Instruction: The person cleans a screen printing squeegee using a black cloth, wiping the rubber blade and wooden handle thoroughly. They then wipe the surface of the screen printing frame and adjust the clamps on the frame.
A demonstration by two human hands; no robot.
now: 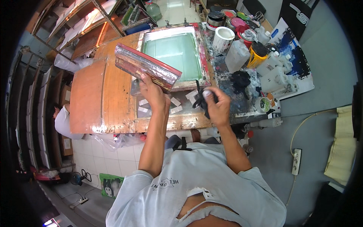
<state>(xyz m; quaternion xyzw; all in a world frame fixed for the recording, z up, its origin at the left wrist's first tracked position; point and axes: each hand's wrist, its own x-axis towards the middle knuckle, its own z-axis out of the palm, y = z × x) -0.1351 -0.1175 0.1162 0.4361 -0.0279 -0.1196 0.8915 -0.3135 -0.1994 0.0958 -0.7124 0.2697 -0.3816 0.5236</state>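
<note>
Long tool [149, 68] hides pt. of L hand [153, 94] & screen [176, 51].

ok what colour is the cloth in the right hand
The cloth is black, best seen in head view.

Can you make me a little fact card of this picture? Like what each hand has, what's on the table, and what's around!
Left hand: holds a long squeegee-like tool, tilted, with a reddish edge
Right hand: grips a crumpled black cloth
Table: wooden, with a framed green screen lying on it
Right of screen: white bucket, yellow container, pale jug, dark crumpled bundle
Farther right: power strip on the grey floor
</note>
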